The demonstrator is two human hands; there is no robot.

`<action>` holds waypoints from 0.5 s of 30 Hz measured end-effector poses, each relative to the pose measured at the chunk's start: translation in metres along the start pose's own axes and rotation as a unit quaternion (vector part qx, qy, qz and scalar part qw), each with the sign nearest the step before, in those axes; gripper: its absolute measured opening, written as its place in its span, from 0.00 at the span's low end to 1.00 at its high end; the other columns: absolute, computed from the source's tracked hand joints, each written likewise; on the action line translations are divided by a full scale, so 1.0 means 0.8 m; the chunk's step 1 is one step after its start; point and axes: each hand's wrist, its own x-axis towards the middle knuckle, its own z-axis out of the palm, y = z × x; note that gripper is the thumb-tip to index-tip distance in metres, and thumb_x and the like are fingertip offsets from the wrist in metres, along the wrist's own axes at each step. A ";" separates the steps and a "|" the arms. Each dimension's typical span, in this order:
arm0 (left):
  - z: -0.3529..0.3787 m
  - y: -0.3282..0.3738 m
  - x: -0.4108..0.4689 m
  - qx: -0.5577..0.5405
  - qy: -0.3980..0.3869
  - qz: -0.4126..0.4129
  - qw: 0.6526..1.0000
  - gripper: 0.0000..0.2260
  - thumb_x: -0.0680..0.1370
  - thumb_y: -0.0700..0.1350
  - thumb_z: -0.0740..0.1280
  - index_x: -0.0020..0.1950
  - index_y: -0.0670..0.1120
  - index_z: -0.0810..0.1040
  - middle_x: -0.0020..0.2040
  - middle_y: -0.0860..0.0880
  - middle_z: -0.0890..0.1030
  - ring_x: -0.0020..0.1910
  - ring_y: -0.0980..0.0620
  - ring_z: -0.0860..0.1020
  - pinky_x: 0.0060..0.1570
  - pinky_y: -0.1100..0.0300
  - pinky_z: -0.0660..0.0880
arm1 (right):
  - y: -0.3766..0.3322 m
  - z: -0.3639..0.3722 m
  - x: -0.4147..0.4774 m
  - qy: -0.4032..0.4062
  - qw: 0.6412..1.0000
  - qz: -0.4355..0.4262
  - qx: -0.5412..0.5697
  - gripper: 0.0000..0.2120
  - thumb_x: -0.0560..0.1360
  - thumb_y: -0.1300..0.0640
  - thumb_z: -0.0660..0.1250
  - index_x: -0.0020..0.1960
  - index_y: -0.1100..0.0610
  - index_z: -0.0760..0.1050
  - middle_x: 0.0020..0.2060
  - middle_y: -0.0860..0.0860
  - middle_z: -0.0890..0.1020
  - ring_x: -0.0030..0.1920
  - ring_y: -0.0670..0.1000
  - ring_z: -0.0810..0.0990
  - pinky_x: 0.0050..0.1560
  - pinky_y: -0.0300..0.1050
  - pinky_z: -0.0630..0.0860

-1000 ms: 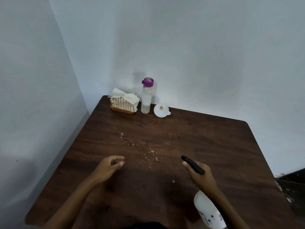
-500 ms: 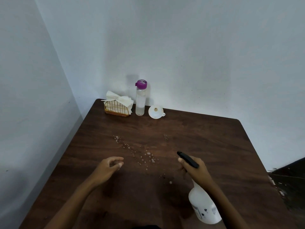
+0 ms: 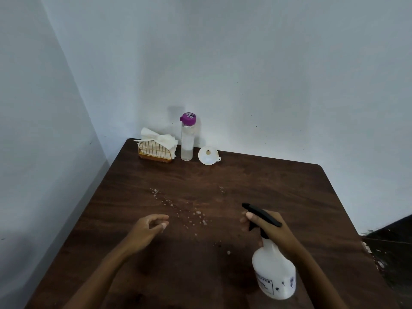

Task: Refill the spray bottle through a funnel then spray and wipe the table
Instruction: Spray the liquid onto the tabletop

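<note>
On the white spray bottle [image 3: 275,273] a boxed label is seen, too blurred to be read. The bottle is gripped at the neck by curled fingers of the right hand [image 3: 275,229], near the front edge of the desk [image 3: 289,190]. The left hand [image 3: 146,229] is held loosely curled, holding nothing. At the far left corner are set a funnel [image 3: 208,155], a purple-capped bottle [image 3: 187,141] and a napkin rack [image 3: 156,151].

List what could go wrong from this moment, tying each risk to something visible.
1. The right hand grips the spray bottle with its nozzle aimed towards the far corner; mist could soak the napkins.
2. The tall water bottle stands close beside the napkins, so a reach for one might tip it.
3. The left hand is next to the droplets and could smear them.
</note>
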 end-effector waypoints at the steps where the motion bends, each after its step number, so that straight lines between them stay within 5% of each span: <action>1: 0.004 0.008 0.001 -0.003 -0.002 0.012 1.000 0.10 0.77 0.40 0.65 0.57 0.49 0.76 0.52 0.50 0.82 0.49 0.56 0.80 0.44 0.66 0.74 | -0.005 -0.005 0.002 -0.011 1.000 -0.013 0.009 0.13 0.72 0.51 0.68 0.52 0.58 0.82 0.44 0.58 0.85 0.47 0.56 0.84 0.51 0.47 0.80; 3: 0.016 0.031 0.004 -0.015 -0.016 0.041 0.999 0.11 0.77 0.40 0.65 0.58 0.49 0.76 0.51 0.51 0.82 0.50 0.55 0.80 0.43 0.69 0.75 | -0.012 -0.010 0.009 -0.023 0.999 -0.040 0.007 0.15 0.72 0.49 0.69 0.55 0.55 0.79 0.47 0.56 0.84 0.51 0.54 0.83 0.54 0.46 0.80; 6: 0.050 0.073 0.010 -0.036 -0.056 0.087 0.994 0.14 0.76 0.39 0.66 0.62 0.46 0.75 0.53 0.50 0.82 0.53 0.54 0.80 0.47 0.68 0.76 | -0.012 -0.009 0.023 -0.026 0.997 -0.064 0.038 0.15 0.73 0.52 0.70 0.53 0.59 0.73 0.47 0.54 0.82 0.52 0.57 0.82 0.45 0.49 0.81; 9: 0.090 0.112 0.015 -0.030 -0.097 0.148 0.984 0.20 0.76 0.43 0.67 0.67 0.52 0.70 0.57 0.54 0.79 0.55 0.55 0.79 0.51 0.64 0.76 | -0.006 -0.003 0.036 -0.011 0.992 -0.064 0.109 0.11 0.71 0.57 0.72 0.45 0.60 0.72 0.40 0.64 0.78 0.42 0.64 0.76 0.39 0.56 0.72; 12: 0.126 0.147 0.024 -0.028 -0.119 0.202 0.972 0.23 0.75 0.48 0.68 0.69 0.56 0.67 0.61 0.56 0.75 0.58 0.58 0.77 0.55 0.62 0.76 | -0.002 -0.002 0.045 -0.003 0.990 -0.061 0.128 0.09 0.67 0.58 0.75 0.40 0.58 0.76 0.36 0.62 0.71 0.35 0.56 0.68 0.33 0.44 0.67; 15: 0.146 0.168 0.034 0.015 -0.080 0.256 0.963 0.16 0.74 0.49 0.69 0.62 0.53 0.75 0.57 0.57 0.78 0.56 0.64 0.75 0.55 0.69 0.72 | 0.000 -0.001 0.053 -0.005 0.988 -0.048 0.146 0.09 0.66 0.59 0.76 0.39 0.59 0.76 0.32 0.58 0.69 0.32 0.53 0.66 0.31 0.43 0.65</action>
